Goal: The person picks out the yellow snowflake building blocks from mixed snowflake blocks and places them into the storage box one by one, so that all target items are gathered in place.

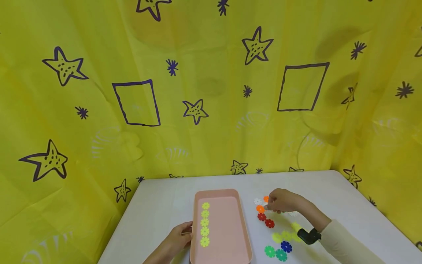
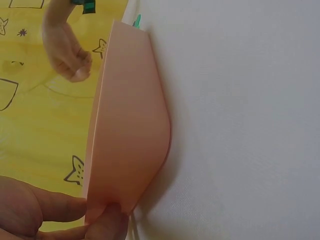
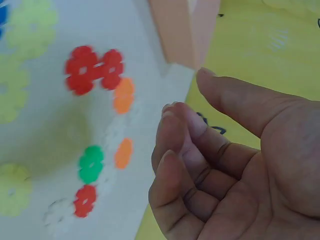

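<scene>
We see a pink tray (image 1: 224, 223) lying on a white table (image 1: 158, 205). Our left hand (image 1: 174, 240) holds the tray by its left wall, with fingers against the outside. In the tray, five yellow flowers (image 1: 204, 222) make a line along the left edge, and the rest of its bottom is bare.

Our right hand (image 1: 285, 200) is over the table, off the tray's right edge, near its far right corner. Its fingers are loosely bent and the thumb is apart from them; we see nothing in between. We can't tell if the fingertips touch anything. An orange flower (image 1: 260, 209) is right by them, with a white flower (image 1: 258, 201) just beyond. Two red flowers (image 1: 269, 223) sit a bit nearer to us. A small green flower (image 3: 91, 164) shows in the right wrist view.

Closer to the table's near edge, we find more yellow ones (image 1: 286, 235), a blue flower (image 1: 286, 246) and two green ones (image 1: 270, 251). A yellow curtain (image 1: 214, 139) with stars hangs past the table's far edge.
</scene>
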